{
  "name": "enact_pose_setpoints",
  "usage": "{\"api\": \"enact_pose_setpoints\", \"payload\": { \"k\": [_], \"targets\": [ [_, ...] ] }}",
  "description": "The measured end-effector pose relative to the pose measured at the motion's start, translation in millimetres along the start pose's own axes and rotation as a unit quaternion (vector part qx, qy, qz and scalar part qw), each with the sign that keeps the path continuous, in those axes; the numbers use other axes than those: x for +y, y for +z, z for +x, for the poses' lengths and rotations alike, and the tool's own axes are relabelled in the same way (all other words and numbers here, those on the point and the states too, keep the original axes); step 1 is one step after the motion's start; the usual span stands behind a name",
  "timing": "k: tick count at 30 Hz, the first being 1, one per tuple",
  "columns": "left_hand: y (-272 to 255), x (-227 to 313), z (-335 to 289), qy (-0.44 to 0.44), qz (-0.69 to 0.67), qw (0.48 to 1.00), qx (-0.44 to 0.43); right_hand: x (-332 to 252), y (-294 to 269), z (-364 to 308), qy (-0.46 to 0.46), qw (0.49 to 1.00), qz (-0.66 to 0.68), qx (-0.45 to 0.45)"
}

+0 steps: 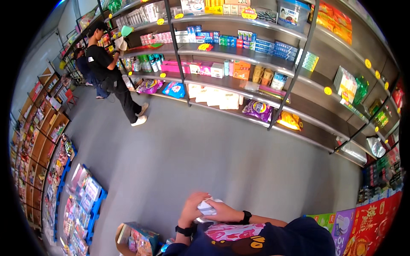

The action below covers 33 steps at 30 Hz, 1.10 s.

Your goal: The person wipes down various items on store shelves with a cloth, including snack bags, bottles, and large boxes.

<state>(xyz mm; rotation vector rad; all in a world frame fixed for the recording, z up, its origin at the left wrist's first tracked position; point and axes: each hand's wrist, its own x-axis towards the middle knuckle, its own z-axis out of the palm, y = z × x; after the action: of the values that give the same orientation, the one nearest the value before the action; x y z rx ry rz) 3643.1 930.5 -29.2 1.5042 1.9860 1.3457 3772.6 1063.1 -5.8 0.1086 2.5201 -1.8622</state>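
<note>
Two hands, left (191, 209) and right (220, 210), one white packet (206, 208), two black wristbands (245, 217), two other people (109, 70), one cardboard box (136, 239)

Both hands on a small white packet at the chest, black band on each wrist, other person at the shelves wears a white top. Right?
Not quite. The head view shows the other person in a black top, not white. The rest holds: left hand and right hand both on the small white packet, a black band on each wrist.
</note>
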Motion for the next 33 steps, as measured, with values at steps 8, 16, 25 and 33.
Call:
{"api": "enact_pose_setpoints", "payload": {
  "k": [8, 16, 25, 33],
  "targets": [
    [-28.3, -71.3, 154.4, -0.085, 0.009, 0.996, 0.007, 66.4, -128.7, 73.5, 0.031, 0.966, -0.228, 0.121],
    [42.3, -75.1, 332.0, 0.011, 0.023, 0.99, -0.139, 154.1, -280.6, 54.6, 0.223, 0.931, -0.161, 0.239],
    [92.3, -82.6, 496.6, 0.031, 0.121, 0.99, -0.062, 207.1, -456.3, 72.4, 0.28, 0.869, -0.269, 0.305],
    [111.4, -133.7, 625.1, -0.046, 0.073, 0.996, -0.004, 249.0, -568.5, 121.7, 0.259, 0.867, -0.253, 0.341]
  ]
}}
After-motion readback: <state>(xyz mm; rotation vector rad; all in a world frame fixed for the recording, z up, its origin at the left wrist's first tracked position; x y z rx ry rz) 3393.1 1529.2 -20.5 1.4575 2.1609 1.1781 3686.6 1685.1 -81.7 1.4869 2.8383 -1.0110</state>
